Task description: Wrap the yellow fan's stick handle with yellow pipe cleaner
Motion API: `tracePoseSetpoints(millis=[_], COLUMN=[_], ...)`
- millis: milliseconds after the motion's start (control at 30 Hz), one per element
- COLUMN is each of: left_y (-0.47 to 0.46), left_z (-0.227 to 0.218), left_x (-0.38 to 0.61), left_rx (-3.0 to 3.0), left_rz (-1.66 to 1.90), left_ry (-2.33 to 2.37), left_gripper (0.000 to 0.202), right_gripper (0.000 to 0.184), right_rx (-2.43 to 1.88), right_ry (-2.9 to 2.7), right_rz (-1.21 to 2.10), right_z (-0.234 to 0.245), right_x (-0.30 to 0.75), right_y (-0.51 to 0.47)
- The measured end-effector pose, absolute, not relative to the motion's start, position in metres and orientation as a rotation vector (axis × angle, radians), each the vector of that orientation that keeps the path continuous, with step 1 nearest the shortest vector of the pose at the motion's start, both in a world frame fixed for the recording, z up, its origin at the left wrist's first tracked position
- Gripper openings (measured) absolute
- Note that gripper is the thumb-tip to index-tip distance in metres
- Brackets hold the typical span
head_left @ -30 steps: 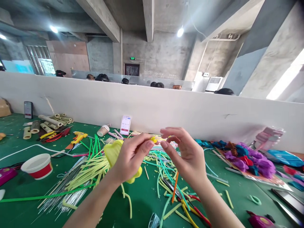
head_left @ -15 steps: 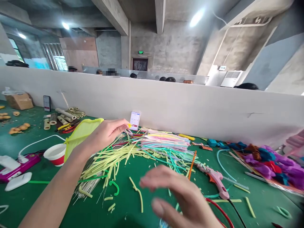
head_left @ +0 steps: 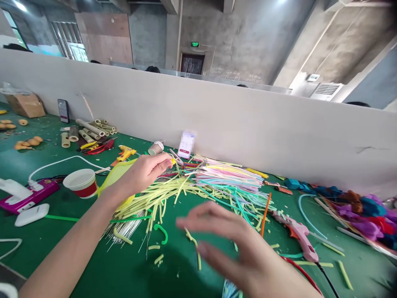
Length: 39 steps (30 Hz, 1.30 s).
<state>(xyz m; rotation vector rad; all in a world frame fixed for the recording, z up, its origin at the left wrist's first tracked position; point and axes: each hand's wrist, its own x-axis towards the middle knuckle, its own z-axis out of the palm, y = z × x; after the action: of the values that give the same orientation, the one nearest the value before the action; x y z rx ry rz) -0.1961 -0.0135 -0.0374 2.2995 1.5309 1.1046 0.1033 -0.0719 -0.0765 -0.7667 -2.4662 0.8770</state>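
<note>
"Yellow piece (head_left: 173,162): location and custody?"

"Raised over the desk (head_left: 145,273), pinched small and tight between the tips of my left fingers (head_left: 161,158). My right fingers (head_left: 204,223) stand apart with nothing between them, nearer to me and blurred."

"And the broad yellow part (head_left: 116,174)?"

"Behind my left wrist (head_left: 122,188) and partly covered by it. I cannot confirm whether it joins the pinched piece."

"Progress, as found?"

"Partial, in my judgement. The broad part shows a brighter edge and looks already formed. Whether it is finished, I cannot verify."

"Evidence of cutting?"

"Short offcuts (head_left: 159,259) lie scattered in front of me, so I would record some cutting as done."

"Outstanding?"

"Much stock appears unused. Pale yellow strips (head_left: 155,194) lie in a loose heap below my left fingers, and a pastel bundle (head_left: 229,178) sits beyond them to the right. The pink glue gun (head_left: 301,234) rests on its side, untouched. I see no bond on the pinched piece, though my grip hides most of it."
</note>
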Motion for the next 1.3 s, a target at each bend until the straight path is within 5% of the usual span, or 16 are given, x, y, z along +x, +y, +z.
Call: tracePoseSetpoints(millis=[100,200,367,733,1300], left_y=[-0.018,-0.022,-0.029,-0.051,-0.052], left_z=[-0.045,-0.054,-0.07,-0.153,-0.179], left_x=[-0.199,-0.199,-0.184,-0.121,-0.119], left_rx=[2.264,2.295,2.403,2.833,3.109], left_rz=[1.091,1.077,0.94,0.299,0.481], left_ry=[1.503,1.484,1.353,1.268,1.169], left_gripper=[0.034,0.034,0.03,0.02,0.008], right_gripper=[0.029,0.029,0.038,0.037,0.03], right_rx=[-1.275,-1.349,-1.351,-1.263,-0.896], right_ry=[-2.595,-2.669,-2.732,-2.863,-3.136], right_rz=[0.622,0.54,0.402,0.27,0.288], right_z=[-0.085,-0.12,-0.151,-0.13,-0.118], right_x=[0.061,0.032,0.006,-0.001,-0.066], right_y=[0.0,0.042,0.066,0.102,0.127])
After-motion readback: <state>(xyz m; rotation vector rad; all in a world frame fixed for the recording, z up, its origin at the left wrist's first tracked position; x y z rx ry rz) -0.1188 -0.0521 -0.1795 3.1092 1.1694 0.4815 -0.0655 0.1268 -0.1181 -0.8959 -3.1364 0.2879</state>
